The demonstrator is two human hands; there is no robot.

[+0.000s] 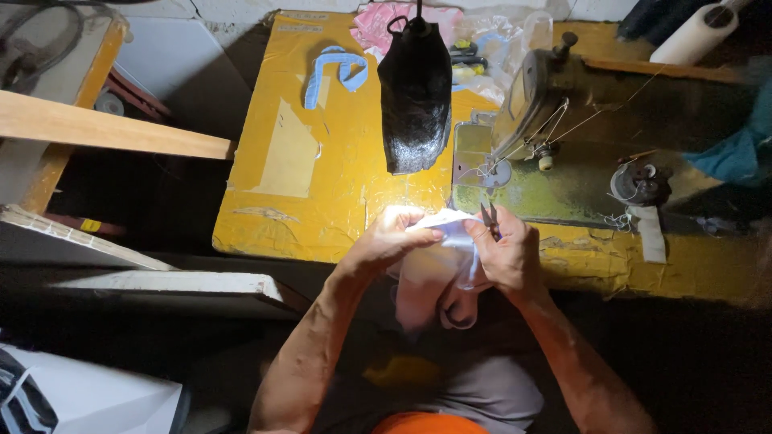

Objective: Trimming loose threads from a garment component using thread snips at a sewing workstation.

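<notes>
My left hand [392,237] pinches the left edge of a small white and pink cloth piece [447,249] held up at the front edge of the yellow sewing table [322,161]. My right hand [505,255] grips the cloth's right side and also holds small thread snips [488,215], blades pointing up. The cloth hangs down between both hands over my lap. Just behind the hands stands an old sewing machine [535,88] with thread running to its needle area.
A black lamp shade [416,92] hangs over the table's middle. A light blue cloth piece [338,74] and pink fabric [386,20] lie at the back. A white thread cone [696,34] sits far right. Wooden boards [96,128] and white panels lie to the left.
</notes>
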